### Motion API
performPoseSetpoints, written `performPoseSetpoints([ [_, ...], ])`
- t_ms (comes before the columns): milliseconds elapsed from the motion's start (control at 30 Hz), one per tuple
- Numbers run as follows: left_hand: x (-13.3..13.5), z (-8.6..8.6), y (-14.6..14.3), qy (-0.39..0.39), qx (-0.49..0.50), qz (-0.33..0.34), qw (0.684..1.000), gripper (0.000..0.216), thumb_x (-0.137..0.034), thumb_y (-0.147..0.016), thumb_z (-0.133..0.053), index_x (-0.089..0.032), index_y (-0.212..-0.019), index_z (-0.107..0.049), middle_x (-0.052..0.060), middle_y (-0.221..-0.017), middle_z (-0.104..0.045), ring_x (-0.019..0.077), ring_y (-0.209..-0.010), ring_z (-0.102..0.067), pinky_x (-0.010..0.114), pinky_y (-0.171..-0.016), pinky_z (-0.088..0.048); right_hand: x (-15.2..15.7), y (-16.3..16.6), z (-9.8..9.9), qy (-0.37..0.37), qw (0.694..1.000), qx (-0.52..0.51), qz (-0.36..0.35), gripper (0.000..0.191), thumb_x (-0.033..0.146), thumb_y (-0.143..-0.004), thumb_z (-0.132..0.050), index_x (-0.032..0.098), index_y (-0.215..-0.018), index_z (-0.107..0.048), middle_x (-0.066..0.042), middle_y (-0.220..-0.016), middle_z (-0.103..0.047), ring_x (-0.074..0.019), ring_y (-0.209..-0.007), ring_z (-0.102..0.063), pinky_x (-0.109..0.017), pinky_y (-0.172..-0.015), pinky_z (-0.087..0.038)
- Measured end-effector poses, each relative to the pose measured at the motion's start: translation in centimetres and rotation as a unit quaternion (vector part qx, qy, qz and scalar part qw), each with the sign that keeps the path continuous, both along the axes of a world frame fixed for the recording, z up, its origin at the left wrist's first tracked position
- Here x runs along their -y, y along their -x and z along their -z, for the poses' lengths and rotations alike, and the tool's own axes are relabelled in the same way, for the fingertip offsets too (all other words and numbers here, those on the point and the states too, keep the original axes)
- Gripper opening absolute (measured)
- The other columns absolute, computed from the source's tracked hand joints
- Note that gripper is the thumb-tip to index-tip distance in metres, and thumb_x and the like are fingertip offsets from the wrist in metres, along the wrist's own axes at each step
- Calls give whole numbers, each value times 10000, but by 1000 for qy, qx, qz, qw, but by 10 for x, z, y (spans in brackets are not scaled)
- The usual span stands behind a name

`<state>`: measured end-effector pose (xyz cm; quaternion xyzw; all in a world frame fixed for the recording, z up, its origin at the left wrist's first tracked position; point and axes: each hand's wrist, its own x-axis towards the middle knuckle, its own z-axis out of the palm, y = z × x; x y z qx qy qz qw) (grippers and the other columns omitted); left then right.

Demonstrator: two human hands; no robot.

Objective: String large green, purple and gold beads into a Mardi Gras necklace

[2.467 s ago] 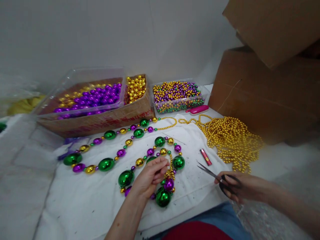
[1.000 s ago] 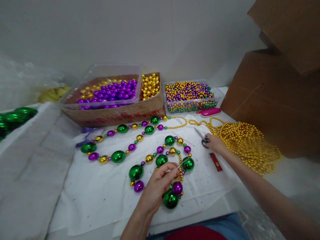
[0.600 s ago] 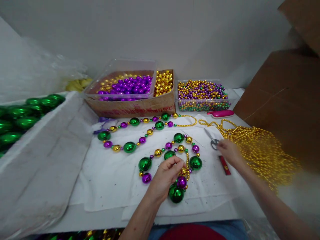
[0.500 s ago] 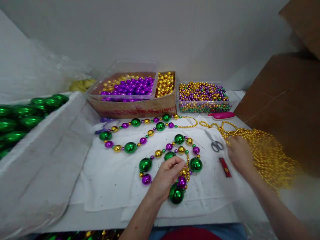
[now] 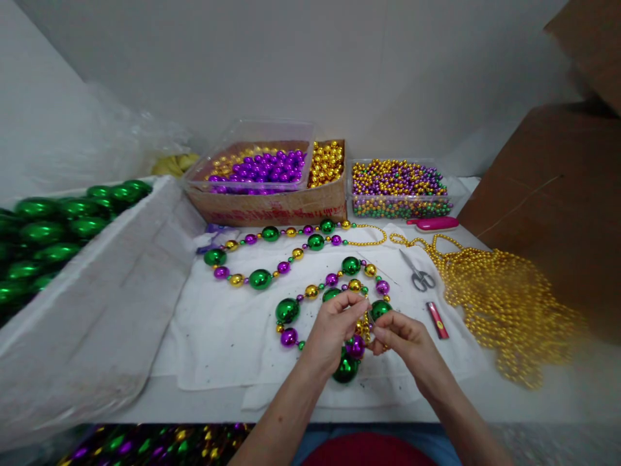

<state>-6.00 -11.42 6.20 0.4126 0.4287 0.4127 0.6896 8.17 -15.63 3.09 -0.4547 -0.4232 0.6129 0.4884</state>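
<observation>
My left hand [image 5: 330, 330] is closed in a pinch at the string end of a bead necklace [image 5: 288, 310] with large green, purple and gold balls. Its fingertips sit above a short gold bead strand [image 5: 361, 323], which they partly cover. Close by on the right, my right hand [image 5: 402, 333] is also pinched, its fingertips almost meeting the left ones. What lies between the right fingers is too small to make out. A second bead necklace [image 5: 261, 279] is laid out in a long loop further back on the white cloth [image 5: 223, 349].
Scissors [image 5: 422, 278], a red lighter-like piece [image 5: 437, 320] and a pink-handled tool [image 5: 436, 224] lie to the right. Gold bead strands [image 5: 509, 304] are heaped beyond them. Bead-filled boxes [image 5: 272, 206] and a clear tub [image 5: 400, 207] stand behind. A white bin [image 5: 111, 304] holds green balls at left.
My right hand has come from the gold strand heap at the right to beside my left hand. The left hand stays pinched over the necklace. The view has shifted slightly.
</observation>
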Motion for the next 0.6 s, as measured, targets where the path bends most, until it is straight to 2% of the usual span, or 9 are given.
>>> performPoseSetpoints([
  [67, 1, 1, -1, -1, 4, 12, 1000, 259, -367, -693, -710, -142, -695, -581, -77, -495, -359, 34, -417, -223, 207, -413, -113, 10, -10, -6, 24, 999, 11, -18, 277, 417, -745, -703, 165, -762, -590, 15, -504, -596, -113, -487, -538, -224, -512, -397],
  [167, 4, 0, -5, -2, 14, 71, 997, 261, -371, -708, -699, -136, -698, -586, -62, -536, -376, 34, -433, -223, 216, -417, -96, 27, -28, -25, 70, 997, 8, -12, 298, 442, -756, -693, 177, -742, -559, 46, -414, -513, -61, -336, -378, -184, -365, -247],
  [233, 4, -1, -7, -7, 11, 103, 995, 247, -366, -726, -679, -130, -715, -607, -54, -543, -382, 37, -434, -218, 222, -416, -85, 34, -40, -42, 81, 996, -24, 34, 274, 425, -769, -689, 197, -758, -538, 72, -390, -440, -42, -310, -271, -183, -338, -160],
  [367, -5, -14, -1, -71, -62, 86, 992, 192, -332, -751, -645, -143, -719, -655, -43, -517, -416, 51, -437, -256, 215, -419, -143, 34, -58, -77, 22, 986, -44, 160, 194, 365, -803, -663, 237, -809, -517, 70, -470, -409, -41, -347, -233, -207, -362, -166],
  [433, -14, -31, 13, -142, -118, 50, 982, 156, -309, -744, -651, -161, -696, -667, -24, -550, -491, 68, -479, -338, 205, -442, -215, 28, -67, -94, -19, 983, -20, 181, 181, 372, -818, -640, 248, -793, -510, 55, -533, -442, -42, -356, -225, -232, -371, -169],
  [500, -24, -56, 35, -226, -184, 5, 956, 140, -304, -730, -665, -171, -687, -674, -6, -618, -564, 93, -563, -430, 199, -486, -285, 23, -80, -110, -65, 979, 3, 193, 177, 378, -827, -623, 251, -771, -513, 46, -568, -430, -41, -369, -219, -246, -376, -151],
  [600, -31, -105, 78, -341, -310, -106, 881, 170, -318, -742, -650, -152, -714, -675, -20, -653, -580, 89, -633, -467, 188, -558, -332, 19, -105, -132, -117, 966, 80, 217, 153, 411, -884, -538, 267, -835, -558, 39, -612, -409, -26, -398, -240, -236, -389, -202],
])
